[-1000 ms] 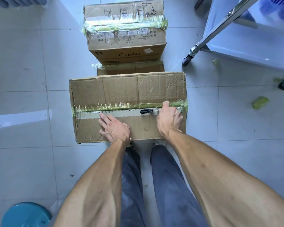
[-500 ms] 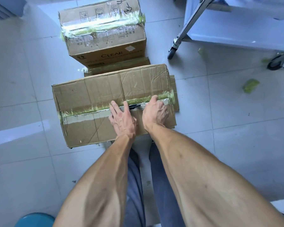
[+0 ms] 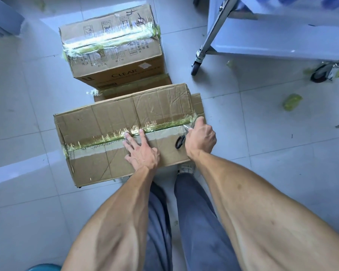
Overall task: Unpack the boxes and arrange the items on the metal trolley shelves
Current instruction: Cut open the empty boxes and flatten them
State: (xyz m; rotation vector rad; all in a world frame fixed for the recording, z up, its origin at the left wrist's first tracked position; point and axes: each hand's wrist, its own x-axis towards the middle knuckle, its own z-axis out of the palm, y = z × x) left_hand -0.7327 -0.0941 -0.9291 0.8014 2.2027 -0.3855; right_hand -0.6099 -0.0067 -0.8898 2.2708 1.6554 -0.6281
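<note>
Tiled floor, right hand moved scissors rightward to box edge

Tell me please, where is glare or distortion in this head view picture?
Head view: glare on the shiny green-tinted tape seam of the far brown cardboard box and on the near brown cardboard box; bright reflections on the pale floor tiles; wide-angle lens enlarges the forearms.
</note>
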